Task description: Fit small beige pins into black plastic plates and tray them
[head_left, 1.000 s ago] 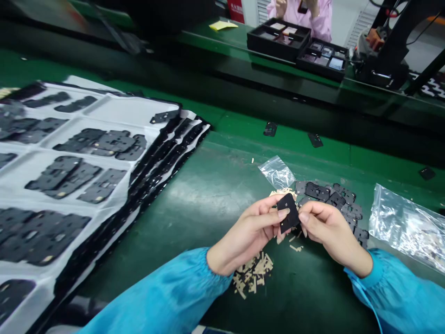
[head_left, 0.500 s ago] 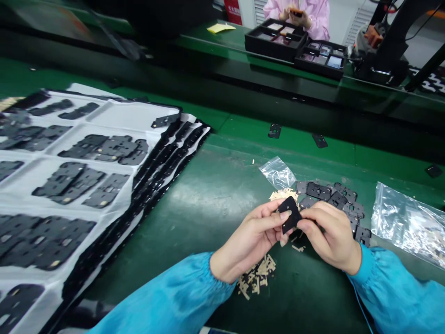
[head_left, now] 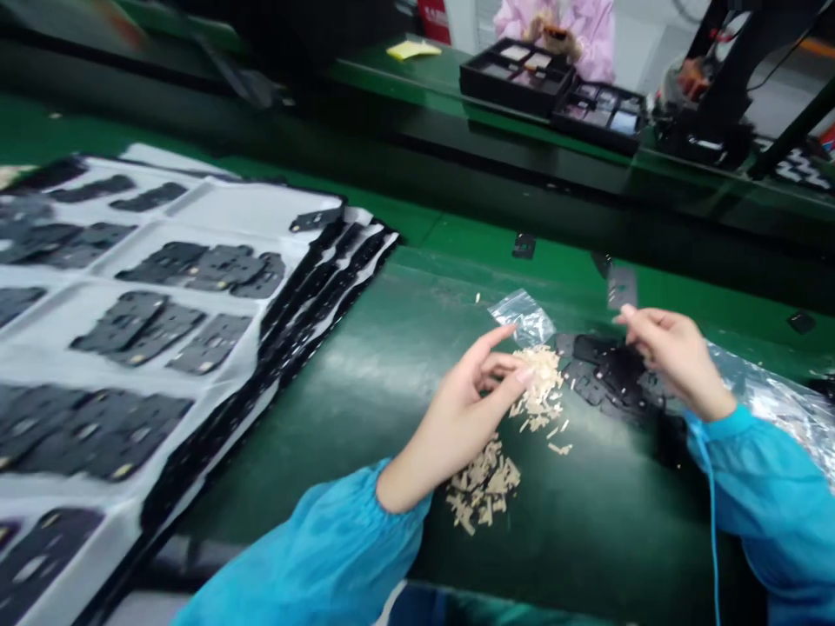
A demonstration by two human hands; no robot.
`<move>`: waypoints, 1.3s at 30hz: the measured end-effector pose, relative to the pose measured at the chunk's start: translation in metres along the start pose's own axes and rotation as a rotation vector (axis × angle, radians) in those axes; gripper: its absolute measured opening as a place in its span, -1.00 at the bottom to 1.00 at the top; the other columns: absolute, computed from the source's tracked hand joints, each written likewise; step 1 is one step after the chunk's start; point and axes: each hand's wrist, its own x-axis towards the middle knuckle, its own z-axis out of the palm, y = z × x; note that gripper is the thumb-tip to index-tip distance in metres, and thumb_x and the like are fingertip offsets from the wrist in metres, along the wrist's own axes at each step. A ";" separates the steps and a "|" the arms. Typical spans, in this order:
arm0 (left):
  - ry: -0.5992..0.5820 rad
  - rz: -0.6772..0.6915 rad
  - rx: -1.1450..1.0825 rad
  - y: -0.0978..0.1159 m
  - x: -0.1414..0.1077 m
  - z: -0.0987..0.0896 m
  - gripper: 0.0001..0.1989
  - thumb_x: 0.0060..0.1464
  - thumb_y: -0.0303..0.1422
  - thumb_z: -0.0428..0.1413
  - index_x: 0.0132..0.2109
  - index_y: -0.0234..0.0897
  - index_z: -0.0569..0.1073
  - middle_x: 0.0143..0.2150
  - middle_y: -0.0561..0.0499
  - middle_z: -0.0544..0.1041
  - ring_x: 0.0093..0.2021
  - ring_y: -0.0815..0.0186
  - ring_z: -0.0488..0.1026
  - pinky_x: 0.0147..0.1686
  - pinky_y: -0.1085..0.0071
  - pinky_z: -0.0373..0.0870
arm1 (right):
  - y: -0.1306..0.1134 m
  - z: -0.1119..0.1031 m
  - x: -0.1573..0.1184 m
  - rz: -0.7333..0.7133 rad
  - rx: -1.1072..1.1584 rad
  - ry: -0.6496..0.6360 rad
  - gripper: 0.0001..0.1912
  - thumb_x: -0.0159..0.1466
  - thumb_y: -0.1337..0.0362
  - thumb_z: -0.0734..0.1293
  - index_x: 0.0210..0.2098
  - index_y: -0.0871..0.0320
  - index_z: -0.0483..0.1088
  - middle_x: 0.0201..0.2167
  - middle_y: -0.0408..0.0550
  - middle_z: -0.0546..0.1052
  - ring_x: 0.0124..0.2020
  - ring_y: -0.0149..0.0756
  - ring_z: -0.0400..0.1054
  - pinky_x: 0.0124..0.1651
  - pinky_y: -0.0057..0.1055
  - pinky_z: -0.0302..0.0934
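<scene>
The left hand (head_left: 473,391) is open and empty, its fingers (head_left: 489,348) spread apart, with their tips just beside a loose heap of beige scraps (head_left: 538,391). A second heap of beige scraps (head_left: 483,491) lies below those fingers on the green counter (head_left: 365,365), and a small clear plastic bag (head_left: 525,315) sits just beyond them.

The right hand (head_left: 678,356) hangs over a scattered pile of black die-cut parts (head_left: 606,369), its fingers (head_left: 652,326) drawn close together. A thin dark plate (head_left: 622,287) stands tilted up at those fingertips; blur hides whether they clamp it or only sit beside it. A crumpled clear bag (head_left: 776,391) lies beyond the right fingers.

Well left of the fingers, a stack of white-lined trays (head_left: 251,209) carries rows of black parts. Far beyond the fingers, a person's pink sleeve (head_left: 587,26) shows behind black compartment trays (head_left: 515,78).

A plate this thin, if lightly pinched, could slip from the right fingers and drop into the black pile. A careless sweep of the left fingers or cuff could also scatter the light scraps among the parts.
</scene>
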 end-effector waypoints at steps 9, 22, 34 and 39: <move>-0.142 0.352 0.696 -0.021 -0.062 -0.040 -0.91 0.25 -0.30 0.25 -0.13 -0.10 0.65 -0.14 -0.02 0.64 -0.02 0.10 0.45 0.01 0.15 0.26 | 0.018 0.058 -0.083 -0.504 -0.564 -0.643 -0.80 0.41 0.23 0.31 -0.10 0.09 0.57 -0.24 -0.04 0.65 -0.30 -0.21 0.50 -0.25 -0.28 0.24; -0.190 0.383 0.786 -0.037 -0.080 -0.029 -0.90 0.27 -0.34 0.23 -0.23 -0.09 0.65 -0.15 -0.02 0.61 0.01 0.08 0.39 -0.05 0.21 0.17 | 0.014 0.070 -0.081 -0.490 -0.675 -0.750 -0.95 0.27 0.35 0.39 -0.31 0.07 0.45 -0.58 -0.26 0.42 -0.53 -0.39 0.29 -0.41 -0.39 -0.03; -0.182 0.282 0.740 -0.025 -0.075 -0.025 -0.87 0.28 -0.35 0.17 -0.23 -0.14 0.62 -0.25 -0.01 0.63 -0.09 0.11 0.40 -0.12 0.21 0.16 | 0.021 0.065 -0.075 -0.146 -0.234 -0.750 -0.81 0.23 0.19 0.50 -0.43 0.10 0.48 -0.65 -0.28 0.36 -0.59 -0.45 0.15 -0.51 -0.44 0.00; -0.116 0.236 0.647 -0.019 -0.074 -0.024 -0.89 0.23 -0.29 0.23 -0.11 -0.14 0.62 -0.20 -0.03 0.62 -0.14 0.12 0.44 -0.11 0.21 0.23 | 0.017 0.061 -0.072 0.045 -0.006 -0.779 -0.72 0.13 0.11 0.58 -0.43 0.13 0.49 -0.64 -0.27 0.36 -0.59 -0.45 0.15 -0.52 -0.45 0.01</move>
